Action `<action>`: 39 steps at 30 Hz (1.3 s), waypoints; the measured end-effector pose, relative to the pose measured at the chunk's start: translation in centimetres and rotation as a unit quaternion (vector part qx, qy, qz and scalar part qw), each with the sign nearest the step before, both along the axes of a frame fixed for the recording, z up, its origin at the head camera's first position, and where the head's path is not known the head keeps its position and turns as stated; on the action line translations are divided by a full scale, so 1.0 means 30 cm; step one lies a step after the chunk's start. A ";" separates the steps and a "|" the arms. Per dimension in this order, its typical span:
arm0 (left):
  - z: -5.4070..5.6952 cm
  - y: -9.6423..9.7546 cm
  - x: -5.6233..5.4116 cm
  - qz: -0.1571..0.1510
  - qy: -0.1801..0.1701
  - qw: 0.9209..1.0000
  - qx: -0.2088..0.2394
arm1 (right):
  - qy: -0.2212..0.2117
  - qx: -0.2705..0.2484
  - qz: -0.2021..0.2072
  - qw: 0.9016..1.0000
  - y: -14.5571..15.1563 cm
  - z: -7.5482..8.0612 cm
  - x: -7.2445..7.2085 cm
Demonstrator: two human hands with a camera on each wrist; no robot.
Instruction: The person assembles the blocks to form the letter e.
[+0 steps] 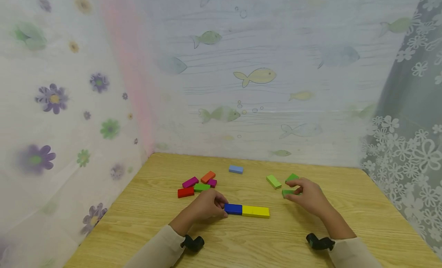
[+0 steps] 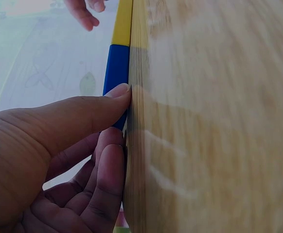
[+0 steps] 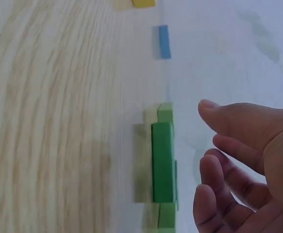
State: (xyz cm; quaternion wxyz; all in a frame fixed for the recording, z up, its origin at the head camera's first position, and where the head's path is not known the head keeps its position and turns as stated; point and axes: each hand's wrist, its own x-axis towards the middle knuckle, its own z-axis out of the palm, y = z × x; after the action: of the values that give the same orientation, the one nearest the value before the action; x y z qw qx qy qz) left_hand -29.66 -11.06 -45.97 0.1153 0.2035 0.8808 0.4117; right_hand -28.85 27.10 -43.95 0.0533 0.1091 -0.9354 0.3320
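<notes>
A dark blue block (image 1: 233,209) lies end to end with yellow (image 1: 256,211), forming a straight row on the table. At the row's left end my left hand (image 1: 206,204) pinches the blue block between thumb and fingers, as the left wrist view shows up close. To the right, my right hand (image 1: 309,197) hovers with fingers spread and bent, holding nothing. Beside it, a green block (image 3: 163,162) stands near the fingertips in the right wrist view, a visible gap between them. Another green block (image 1: 292,177) and a light green block (image 1: 274,181) lie close by.
Left of centre are a red block (image 1: 185,192), an orange block (image 1: 208,177), a green block (image 1: 202,187) and two magenta blocks (image 1: 190,182). A light blue block (image 1: 236,169) sits farther back. Patterned curtains (image 1: 255,137) hang behind the wooden table (image 1: 241,245).
</notes>
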 end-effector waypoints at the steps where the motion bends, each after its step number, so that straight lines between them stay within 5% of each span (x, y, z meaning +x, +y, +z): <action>1: 0.000 0.000 0.000 0.000 0.000 1.000 0.000 | -0.007 -0.004 -0.003 1.000 0.007 -0.004 -0.001; 14: 0.001 0.000 0.004 0.005 0.000 1.000 -0.001 | -0.044 0.001 -0.020 0.999 0.068 -0.056 -0.024; 39: -0.006 0.001 0.002 0.011 0.008 1.000 -0.010 | -0.045 0.021 -0.024 0.998 0.083 -0.056 -0.027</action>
State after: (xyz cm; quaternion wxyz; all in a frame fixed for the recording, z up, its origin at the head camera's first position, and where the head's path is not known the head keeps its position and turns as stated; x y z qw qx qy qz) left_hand -29.61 -11.02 -46.15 0.1055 0.1957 0.8878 0.4029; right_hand -29.65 29.57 -45.64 0.0169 0.0725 -0.9459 0.3157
